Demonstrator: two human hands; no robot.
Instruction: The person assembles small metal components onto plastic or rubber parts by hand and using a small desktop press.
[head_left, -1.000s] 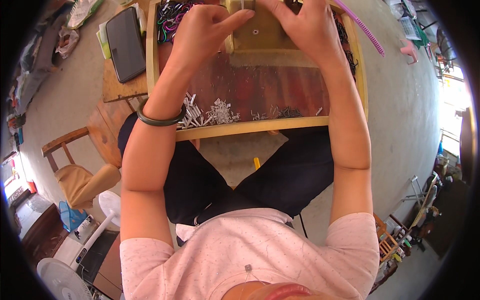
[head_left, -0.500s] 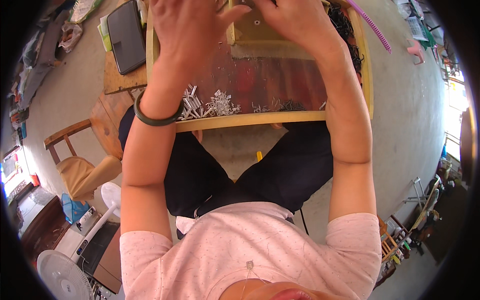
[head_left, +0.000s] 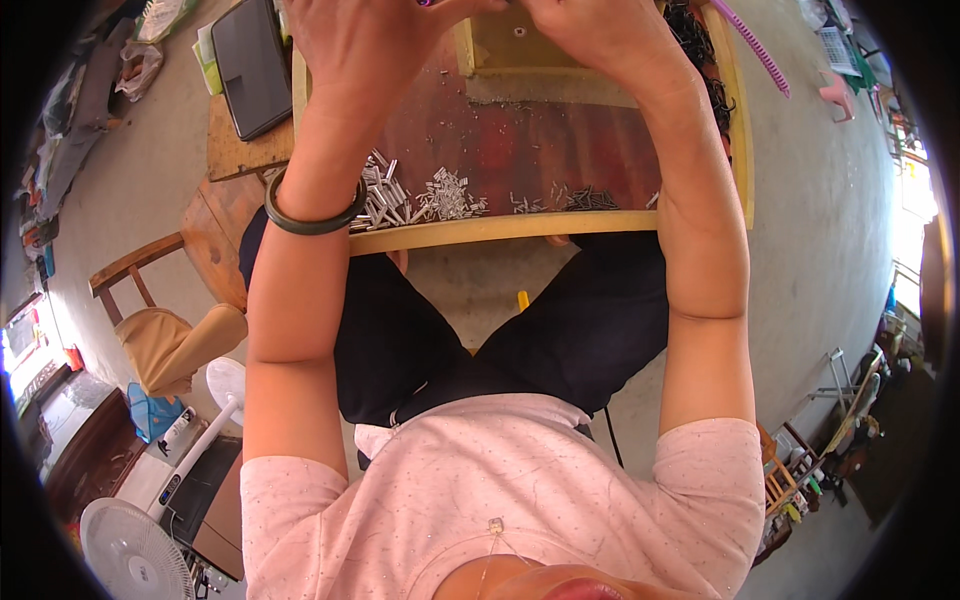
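Observation:
My left hand, with a dark bangle on its wrist, reaches over the left side of a wood-rimmed tray. Its thumb stretches right, and a purple bit shows beside it at the top edge. My right hand leans in from the right, close to the left thumb, above a yellowish wooden block. The upper edge cuts off the fingertips of both hands, so whatever they hold is hidden. Along the tray's near rim lie silver tubes, short silver pieces and thin dark pins.
Black curved pieces fill the tray's right side, and a purple coiled strip hangs past its rim. A dark tablet rests on a wooden surface at left. A wooden chair and a white fan stand lower left.
Both hands have shifted slightly upward in view, away from me, and the left hand a little leftward. The purple bit now shows by the left thumb. The tray's loose pieces look unchanged.

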